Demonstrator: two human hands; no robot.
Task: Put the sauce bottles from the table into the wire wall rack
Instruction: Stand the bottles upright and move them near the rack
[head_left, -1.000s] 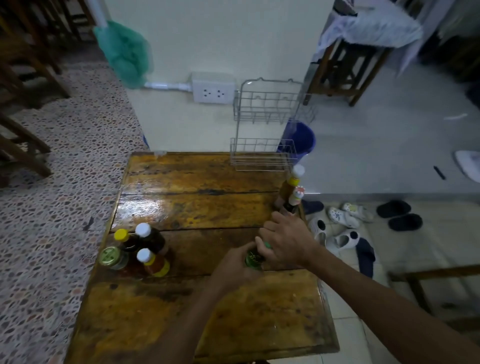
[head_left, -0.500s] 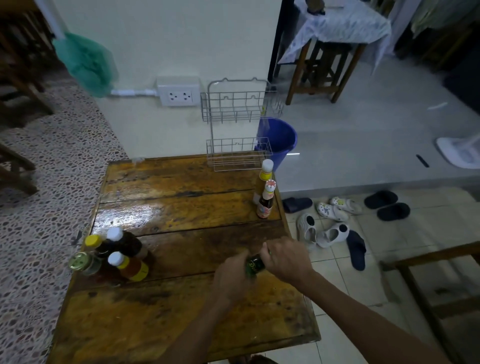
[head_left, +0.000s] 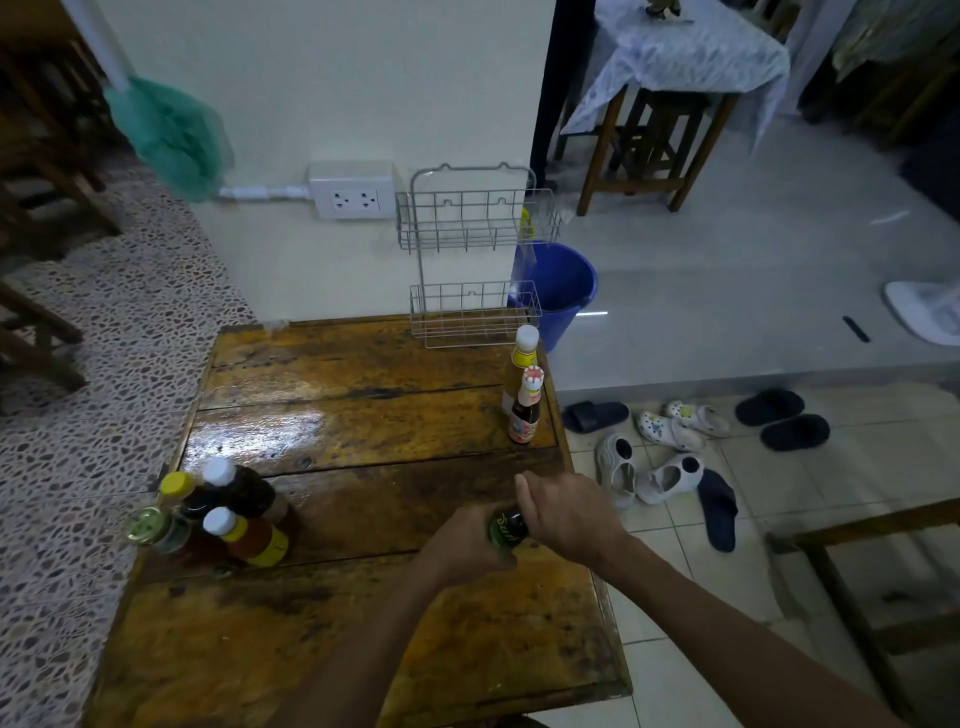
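While you stood at the near edge of the table (head_left: 322, 644), both your hands met over one item: a green bottle (head_left: 506, 530). Your left hand (head_left: 467, 545) was wrapped around its lower body; your right hand (head_left: 566, 514) was closed over its top. It sat low over the boards; contact with the wood could not be told.

Left edge, mid-table: a cluster of four bottles (head_left: 228, 514), touching, caps white, yellow and green.

Right edge, farther: two bottles, a red-labelled one (head_left: 524, 415) just before a taller yellow one (head_left: 522, 364), upright.

Far edge, on the wall: the rack (head_left: 467, 260), two tiers, both bare. Beside it, a socket (head_left: 353, 192); behind, a blue bucket (head_left: 563, 286).
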